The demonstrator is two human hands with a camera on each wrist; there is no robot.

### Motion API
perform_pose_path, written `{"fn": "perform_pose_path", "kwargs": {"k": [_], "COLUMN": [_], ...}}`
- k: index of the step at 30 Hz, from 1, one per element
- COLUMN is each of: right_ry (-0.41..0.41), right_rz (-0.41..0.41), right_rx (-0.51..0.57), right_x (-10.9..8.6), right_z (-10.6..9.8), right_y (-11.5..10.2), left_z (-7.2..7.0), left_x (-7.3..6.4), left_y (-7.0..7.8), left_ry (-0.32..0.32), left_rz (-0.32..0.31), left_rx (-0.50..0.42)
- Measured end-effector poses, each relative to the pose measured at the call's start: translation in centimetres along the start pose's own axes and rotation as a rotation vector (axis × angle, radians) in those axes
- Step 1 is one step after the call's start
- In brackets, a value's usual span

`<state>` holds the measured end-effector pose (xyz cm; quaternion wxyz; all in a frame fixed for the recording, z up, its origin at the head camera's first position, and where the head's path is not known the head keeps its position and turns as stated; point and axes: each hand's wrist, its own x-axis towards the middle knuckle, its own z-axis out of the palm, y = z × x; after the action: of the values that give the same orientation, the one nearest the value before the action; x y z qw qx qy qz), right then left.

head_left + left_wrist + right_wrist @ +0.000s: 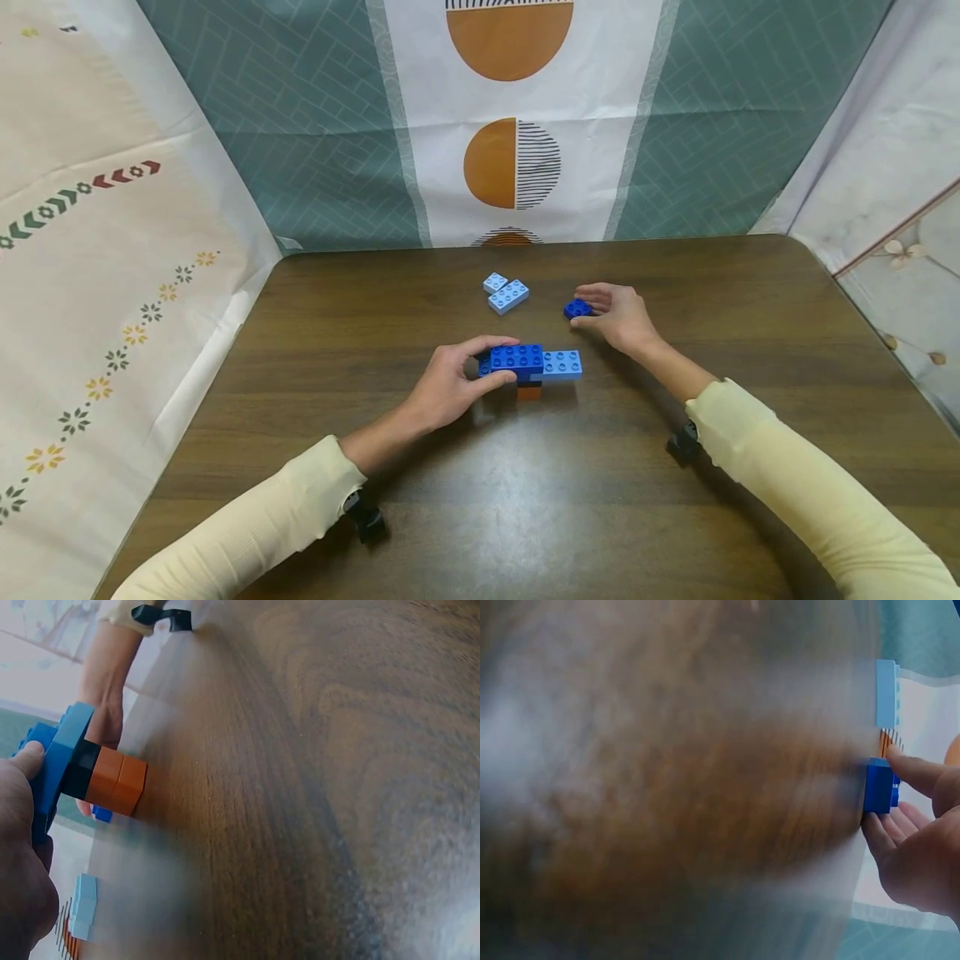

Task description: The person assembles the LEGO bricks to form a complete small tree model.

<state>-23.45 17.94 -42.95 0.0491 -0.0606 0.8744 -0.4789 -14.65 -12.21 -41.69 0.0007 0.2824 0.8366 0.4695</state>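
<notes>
My left hand (pixel 447 386) grips a stack of toy building bricks by its left end, thumb on the near side and fingers on the far side. The stack has a dark blue brick (pixel 517 358) on top and a lighter blue brick (pixel 562 364) jutting to the right. Beneath these, the left wrist view shows a black brick (pixel 80 771) and orange bricks (pixel 118 780). Farther back on the right, my right hand (pixel 621 319) pinches a small dark blue brick (pixel 577 309) between thumb and fingers, at the tabletop.
Two pale blue bricks, one short (pixel 495 282) and one longer (pixel 509 297), lie close together behind the stack. The brown wooden table (pixel 495 500) ends at a patterned cloth (pixel 330 125) along its back edge. Cloths also hang at both sides.
</notes>
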Motion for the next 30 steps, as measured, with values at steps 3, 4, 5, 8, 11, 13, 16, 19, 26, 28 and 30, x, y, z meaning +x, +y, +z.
{"fn": "perform_pose_path", "kwargs": {"k": [3, 4, 5, 8, 11, 13, 16, 19, 26, 28, 30], "right_ry": [0.015, 0.021, 0.026, 0.035, 0.033, 0.027, 0.008, -0.02, -0.104, -0.13, -0.151], "right_rz": [-0.016, -0.02, -0.024, -0.031, -0.041, -0.053, -0.082, -0.11, -0.173, -0.195, -0.215], "right_rx": [-0.032, -0.041, -0.048, -0.059, -0.06, -0.058, -0.044, -0.028, 0.019, 0.035, 0.045], "right_x": [0.0, 0.0, 0.0, 0.0, -0.1, -0.2, -0.5, -1.1, -2.5, -3.0, -3.5], "right_z": [0.1, 0.1, 0.1, 0.1, 0.1, 0.0, -0.2, -0.5, -1.4, -1.6, -1.9], "right_y": [-0.1, -0.1, -0.1, -0.2, -0.4, -0.6, -0.8, -1.4, -2.8, -3.2, -3.7], "left_z": [0.0, -0.1, -0.1, -0.1, -0.1, 0.0, 0.0, -0.1, -0.1, -0.1, -0.1], "left_x": [0.0, 0.0, 0.0, 0.0, 0.1, 0.1, 0.1, 0.0, 0.0, 0.0, 0.0], "left_y": [0.0, 0.0, 0.0, 0.0, 0.1, 0.1, 0.1, 0.1, 0.1, 0.0, 0.0], "left_ry": [-0.002, -0.004, -0.005, -0.006, -0.007, -0.006, -0.008, -0.007, -0.005, -0.005, -0.007], "left_rz": [-0.004, -0.004, -0.004, 0.0, 0.003, 0.001, -0.001, -0.004, 0.006, 0.011, 0.014], "left_rx": [0.001, 0.001, 0.002, 0.008, 0.017, 0.02, 0.019, 0.017, 0.003, 0.003, 0.004]}}
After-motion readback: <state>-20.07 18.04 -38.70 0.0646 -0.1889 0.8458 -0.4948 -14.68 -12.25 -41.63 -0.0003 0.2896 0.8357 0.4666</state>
